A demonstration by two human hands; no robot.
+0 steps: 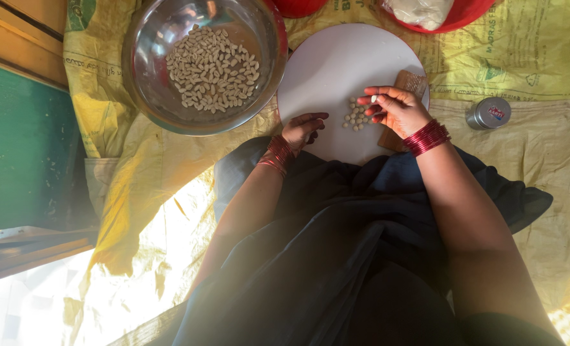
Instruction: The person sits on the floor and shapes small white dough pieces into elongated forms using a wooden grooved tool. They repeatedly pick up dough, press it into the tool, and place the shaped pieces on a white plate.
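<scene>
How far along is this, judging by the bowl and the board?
Already in the steel bowl: a large heap of pale pieces. In hand: the right hand pinches one pale piece at its fingers, while the left hand rests on the white round board. Left: a small cluster on that board.

small round metal tin (489,113), red-blue label, R of board | yellow printed sacks (522,57) underneath

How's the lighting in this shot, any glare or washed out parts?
Head view: strong sunlight washes out the yellow sheet at lower left with a hazy flare; the steel bowl shows bright reflections; the white board is evenly lit; the dark lap stays dim.
</scene>
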